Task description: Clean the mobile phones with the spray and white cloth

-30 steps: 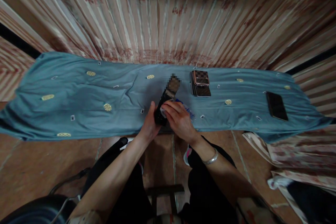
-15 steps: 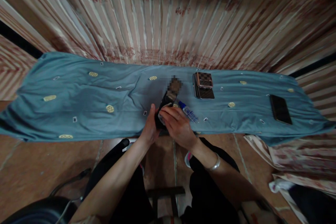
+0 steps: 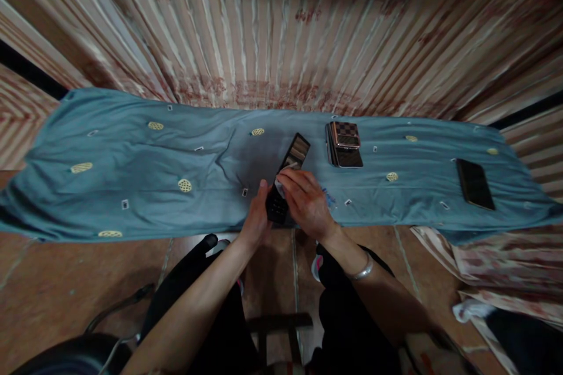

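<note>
My left hand (image 3: 255, 217) grips the lower end of a black flip phone (image 3: 277, 211), its thumb along the left edge. The phone is unfolded, keypad towards me and glossy screen half pointing away to the upper right. My right hand (image 3: 308, 204) pinches a small white wipe (image 3: 280, 187) and presses it on the phone near the hinge. Whether the wipe is paper or cloth I cannot tell. Behind the right hand, a clear bottle with blue print (image 3: 328, 197) lies mostly hidden on the cloth.
A blue-green patterned cloth (image 3: 220, 187) covers the long narrow table. Stacked phones (image 3: 349, 158) with a checkered compact-like item (image 3: 346, 133) on top lie right of the hands. Another dark phone (image 3: 475, 184) rests farther right. Pleated curtains (image 3: 272, 29) hang behind.
My right hand has slid up along the phone with the wipe, uncovering the keypad and covering most of the bottle. My left hand still holds the phone.
</note>
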`<state>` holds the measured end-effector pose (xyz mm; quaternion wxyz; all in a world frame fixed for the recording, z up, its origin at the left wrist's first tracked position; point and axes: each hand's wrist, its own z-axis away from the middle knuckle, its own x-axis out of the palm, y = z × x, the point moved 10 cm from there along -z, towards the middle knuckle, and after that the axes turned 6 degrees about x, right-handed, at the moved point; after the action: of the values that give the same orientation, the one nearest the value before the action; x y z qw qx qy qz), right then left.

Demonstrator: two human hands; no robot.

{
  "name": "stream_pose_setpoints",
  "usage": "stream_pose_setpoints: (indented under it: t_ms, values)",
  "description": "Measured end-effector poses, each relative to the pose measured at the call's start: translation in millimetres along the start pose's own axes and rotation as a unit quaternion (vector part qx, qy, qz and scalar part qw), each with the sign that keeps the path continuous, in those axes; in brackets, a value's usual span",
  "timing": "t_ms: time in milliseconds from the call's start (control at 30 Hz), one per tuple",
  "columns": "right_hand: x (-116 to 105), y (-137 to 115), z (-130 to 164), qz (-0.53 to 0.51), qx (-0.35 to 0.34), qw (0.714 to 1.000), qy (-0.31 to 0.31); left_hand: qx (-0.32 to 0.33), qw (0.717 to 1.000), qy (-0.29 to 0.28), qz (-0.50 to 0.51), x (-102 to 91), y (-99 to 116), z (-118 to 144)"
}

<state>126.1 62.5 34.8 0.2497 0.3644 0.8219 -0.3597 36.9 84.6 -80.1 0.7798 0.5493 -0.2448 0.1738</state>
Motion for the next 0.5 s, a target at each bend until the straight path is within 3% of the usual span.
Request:
stream_pose_setpoints:
  t_ms: [267,500]
  values:
    - [-1,-44,10,-0.023,-0.065,0.998,0.006,-0.04,0.997,0.049,0.053,-3.9,16,1]
    - [13,-56,20,-0.026,-0.084,0.995,-0.041,-0.078,0.995,0.052,0.043,1.2,26,6]
